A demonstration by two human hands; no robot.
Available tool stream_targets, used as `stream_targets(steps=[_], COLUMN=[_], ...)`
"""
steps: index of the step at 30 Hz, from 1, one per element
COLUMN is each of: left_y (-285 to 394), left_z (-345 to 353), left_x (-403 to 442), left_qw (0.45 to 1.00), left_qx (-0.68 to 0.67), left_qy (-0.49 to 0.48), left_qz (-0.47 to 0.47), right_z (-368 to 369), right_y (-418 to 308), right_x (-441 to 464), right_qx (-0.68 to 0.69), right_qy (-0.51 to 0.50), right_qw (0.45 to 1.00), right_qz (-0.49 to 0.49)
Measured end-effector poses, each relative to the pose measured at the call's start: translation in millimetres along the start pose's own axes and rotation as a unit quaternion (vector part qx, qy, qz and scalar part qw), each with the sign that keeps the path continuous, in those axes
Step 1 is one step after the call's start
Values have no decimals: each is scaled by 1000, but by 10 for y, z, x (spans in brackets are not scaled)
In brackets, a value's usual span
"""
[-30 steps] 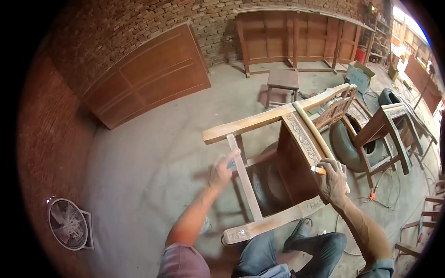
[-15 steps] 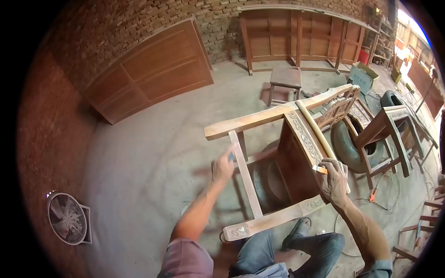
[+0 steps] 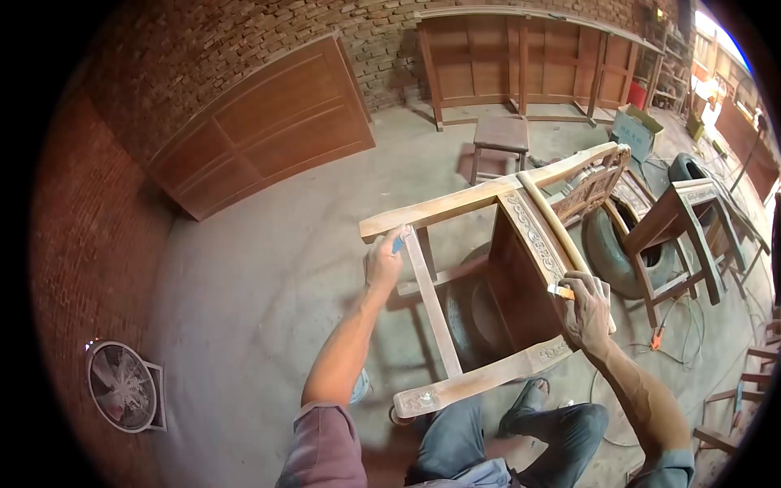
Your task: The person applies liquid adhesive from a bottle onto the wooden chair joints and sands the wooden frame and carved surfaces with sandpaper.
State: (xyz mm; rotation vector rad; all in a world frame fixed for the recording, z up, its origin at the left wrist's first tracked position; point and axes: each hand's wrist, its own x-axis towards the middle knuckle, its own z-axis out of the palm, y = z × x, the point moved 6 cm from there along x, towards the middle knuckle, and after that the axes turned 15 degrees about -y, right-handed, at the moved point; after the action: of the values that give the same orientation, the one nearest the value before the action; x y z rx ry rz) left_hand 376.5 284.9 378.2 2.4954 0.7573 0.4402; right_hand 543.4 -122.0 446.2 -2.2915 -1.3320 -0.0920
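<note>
Head: our left hand [image 3: 383, 262] grips unclear blue item [image 3: 398, 243], right hand [image 3: 588, 307] orange tool [image 3: 566, 294]; mid-frame chair [image 3: 521, 293] looks stiff, heavy; hold legs [image 3: 447, 209].

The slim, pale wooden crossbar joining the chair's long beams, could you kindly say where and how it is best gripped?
Probably at mid-length, wrapped around from the picture's left: the crossbar is slim and straight, with open space on both sides, while the left hand is at its upper end.

The left grip [image 3: 382, 265] holds a blue piece [image 3: 398, 244] at the chair crossbar [image 3: 434, 307], the right grip [image 3: 587, 309] an orange piece [image 3: 566, 294].
</note>
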Motion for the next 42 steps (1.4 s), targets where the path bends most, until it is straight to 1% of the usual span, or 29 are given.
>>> stream_targets(steps=[1, 4, 5, 8, 9, 12, 13, 15, 16, 17, 18, 20, 21, 23, 24, 25, 27, 28, 30, 31, 34, 35, 36, 38, 41, 42], left_y=[67, 276, 184, 48, -9, 189, 289, 59, -54, -7, 17, 106, 355, 538, 557, 518, 426, 547, 774, 906, 1356, 1293, 1199, 1235, 1587, 1592], left_z=[82, 190, 175, -19, 25, 200, 171, 137, 128, 8, 38, 198, 181, 96, 116, 75, -24, -46, -110, -64, -78, -78, -122, -220, -428, -403], left_x=[-138, -691, -646, -50, 0, -625, -698, -401, -247, -80, -108, -493, -838, -1015, -1185, -1008, -567, -669, -961, -1269, -1866, -1764, -1614, -1716, -2492, -2691], left_qw=[997, 976, 993, 1000, 998, 994, 971, 996, 999, 995, 995, 993, 970, 957, 948, 963, 982, 977, 955, 936, 894, 905, 931, 961, 969, 971], left_qx=[-57, -114, -61, -21, -37, -66, -113, -56, -27, -79, -85, -97, -142, -76, -49, -82, -68, -35, 37, 38, 0, 1, 50, 59, 16, 44], left_qy=[36, 64, 23, -1, 33, 24, 75, -5, -46, 16, 2, -34, -26, -75, -105, -103, -89, -123, -193, -192, -240, -248, -238, -170, -101, -101], left_qz=[44, 175, 99, -8, 45, 90, 197, 69, 2, 58, 61, 53, 197, 268, 298, 237, 150, 173, 220, 294, 379, 347, 272, 211, 223, 214], right_z=[-11, 26, 16, 17, 11, 38, 41, 12, 26, 35, 28, 24, 31, 59, 32, 36, 37, 42, 86, 93, 55, 75, 100, 112, 132, 135], right_y=[7, 31, 30, 1, 17, 47, 53, 28, 23, 25, 32, 32, 28, 69, 32, 34, 60, 76, 127, 162, 118, 133, 155, 168, 187, 201], right_x=[-12, 10, 23, -19, 3, 18, 19, -3, -43, -33, -11, -6, 7, -13, -28, -44, -33, -45, -51, -50, -49, -55, -45, -64, -71, -77], right_qx=[-6, -8, -7, 2, -1, -11, -12, -11, -11, -11, -11, -5, -6, -16, -29, -25, -19, -22, -29, -26, -25, -36, -29, -31, -38, -42], right_qy=[-1, 11, 14, 4, 4, 11, 13, 6, 3, 6, 9, 0, 5, 4, 27, 18, 16, 26, 31, 21, 33, 17, 19, 28, 42, 40], right_qw=[1000, 1000, 1000, 1000, 1000, 1000, 1000, 1000, 1000, 1000, 1000, 1000, 1000, 1000, 999, 999, 1000, 999, 999, 999, 999, 999, 999, 999, 998, 998], right_qz=[-3, -4, -5, 9, 6, -5, -6, -1, 0, -1, -3, 3, 7, 15, 6, 8, 1, -7, 7, 8, 2, 16, 13, 4, -1, 4])
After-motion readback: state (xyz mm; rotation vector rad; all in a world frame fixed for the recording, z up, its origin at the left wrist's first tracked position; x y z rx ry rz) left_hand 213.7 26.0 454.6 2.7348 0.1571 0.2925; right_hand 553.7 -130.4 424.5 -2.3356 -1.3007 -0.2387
